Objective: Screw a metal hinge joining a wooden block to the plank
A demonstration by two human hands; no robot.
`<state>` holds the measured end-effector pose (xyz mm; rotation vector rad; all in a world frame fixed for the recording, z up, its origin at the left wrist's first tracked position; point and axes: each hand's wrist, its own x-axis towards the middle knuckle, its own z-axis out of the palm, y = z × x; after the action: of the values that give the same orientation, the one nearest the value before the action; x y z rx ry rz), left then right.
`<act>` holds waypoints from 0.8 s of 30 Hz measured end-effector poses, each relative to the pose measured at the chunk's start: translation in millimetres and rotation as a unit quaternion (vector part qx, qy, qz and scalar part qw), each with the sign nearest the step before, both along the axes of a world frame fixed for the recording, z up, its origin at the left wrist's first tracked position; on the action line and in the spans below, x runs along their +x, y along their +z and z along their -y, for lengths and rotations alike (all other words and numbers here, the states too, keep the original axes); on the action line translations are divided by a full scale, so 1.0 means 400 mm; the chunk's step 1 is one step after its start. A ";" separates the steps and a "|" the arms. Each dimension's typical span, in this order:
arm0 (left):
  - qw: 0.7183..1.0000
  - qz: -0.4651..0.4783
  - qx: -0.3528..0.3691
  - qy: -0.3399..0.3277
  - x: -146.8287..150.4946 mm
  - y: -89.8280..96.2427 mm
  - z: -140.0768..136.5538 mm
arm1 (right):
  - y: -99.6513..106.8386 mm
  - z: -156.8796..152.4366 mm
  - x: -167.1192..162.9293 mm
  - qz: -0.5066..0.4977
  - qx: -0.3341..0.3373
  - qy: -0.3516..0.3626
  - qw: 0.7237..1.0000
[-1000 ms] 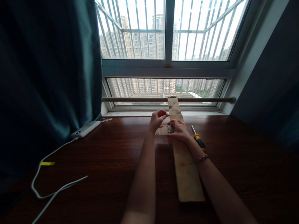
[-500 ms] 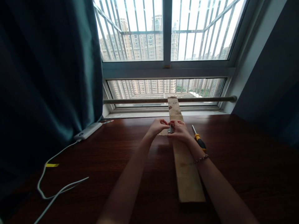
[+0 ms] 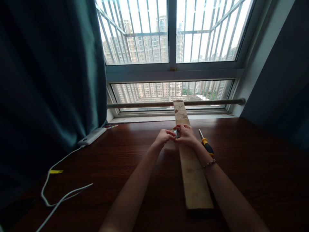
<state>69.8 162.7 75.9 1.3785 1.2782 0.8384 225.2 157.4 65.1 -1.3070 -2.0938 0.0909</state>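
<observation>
A long, pale wooden board [image 3: 196, 180] runs away from me across the table toward the window. On it, between my hands, is a small silvery metal hinge [image 3: 177, 133], mostly covered by fingers. My left hand [image 3: 164, 136] is closed at the hinge's left edge, thumb and fingers pinched together. My right hand [image 3: 186, 134] curls around the hinge's right side and rests over the board. Just right of that hand lies a screwdriver [image 3: 206, 145] with a yellow and black handle, its shaft pointing toward the window.
The dark reddish table [image 3: 116, 170] reaches the window sill. A white power strip [image 3: 92, 136] with a white cable [image 3: 55, 203] lies at the left by the blue curtain [image 3: 72, 80]. A horizontal rail [image 3: 145, 105] crosses the window, near the board's far end.
My left hand has shifted slightly toward me and covers the pale wooden piece that showed beneath it. The right hand stays on the hinge, and the board and screwdriver lie as before.
</observation>
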 end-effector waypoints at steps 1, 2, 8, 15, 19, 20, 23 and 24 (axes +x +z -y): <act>1.000 0.004 0.001 -0.002 0.000 -0.001 0.001 | -0.001 0.000 0.000 0.000 0.001 0.000 1.000; 1.000 0.013 0.008 -0.006 0.001 -0.001 0.002 | -0.002 -0.001 0.000 -0.001 0.001 0.000 1.000; 0.992 -0.051 0.112 -0.039 0.003 0.008 0.003 | -0.007 -0.006 0.002 0.001 0.005 0.001 1.000; 0.962 -0.179 0.200 -0.048 -0.005 0.010 -0.002 | -0.008 -0.006 0.002 0.000 0.014 0.005 1.000; 0.953 -0.185 0.232 -0.062 -0.009 0.002 -0.011 | -0.008 -0.005 0.002 0.000 0.014 0.005 1.000; 0.950 -0.184 0.242 -0.067 -0.010 0.001 -0.013 | -0.008 -0.005 0.002 0.000 0.014 0.005 1.000; 0.952 -0.156 0.249 -0.078 -0.013 -0.002 -0.017 | -0.009 -0.005 0.003 -0.001 0.013 0.002 1.000; 0.958 -0.139 0.239 -0.080 -0.014 -0.002 -0.018 | -0.009 -0.006 0.003 -0.002 0.012 0.001 1.000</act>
<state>64.3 169.9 75.2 2.0177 1.1934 0.8981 226.4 159.7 61.3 -1.2887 -2.0869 0.0686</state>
